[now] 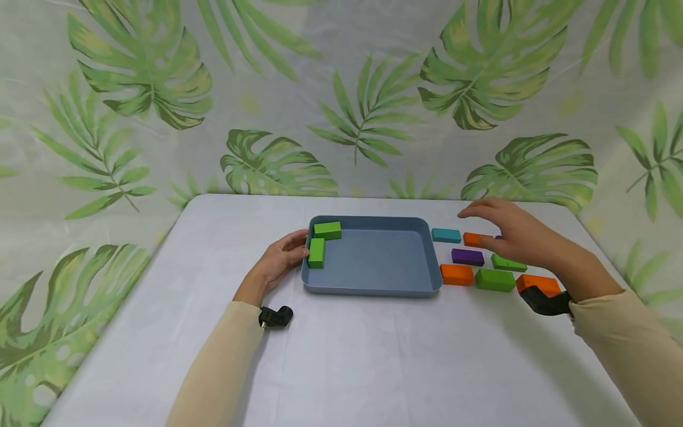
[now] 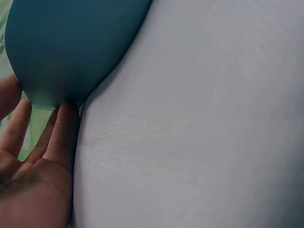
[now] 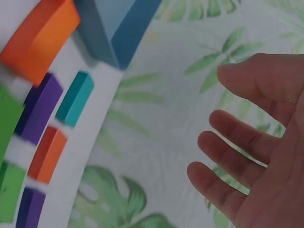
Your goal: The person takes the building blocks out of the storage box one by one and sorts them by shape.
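A grey-blue rectangular tray [image 1: 379, 258] lies on the white table with two green blocks in its left end, one block [image 1: 328, 230] in the back corner and the other block [image 1: 316, 254] just in front of it. My left hand [image 1: 278, 259] touches the tray's left side; in the left wrist view its straight fingers [image 2: 63, 135] meet the tray's outer wall. Over the loose blocks right of the tray hovers my right hand [image 1: 517, 234], holding nothing, with its fingers spread apart in the right wrist view. It partly covers a small orange block [image 1: 475, 239] and a purple block [image 1: 498, 237].
Right of the tray lie a teal block [image 1: 446, 235], a purple block [image 1: 468, 257], a flat green block [image 1: 509, 263], and a front row of an orange block [image 1: 456, 274], a green block [image 1: 495, 280] and another orange block [image 1: 540, 284]. Leaf-patterned cloth [image 1: 373, 107] hangs behind the table.
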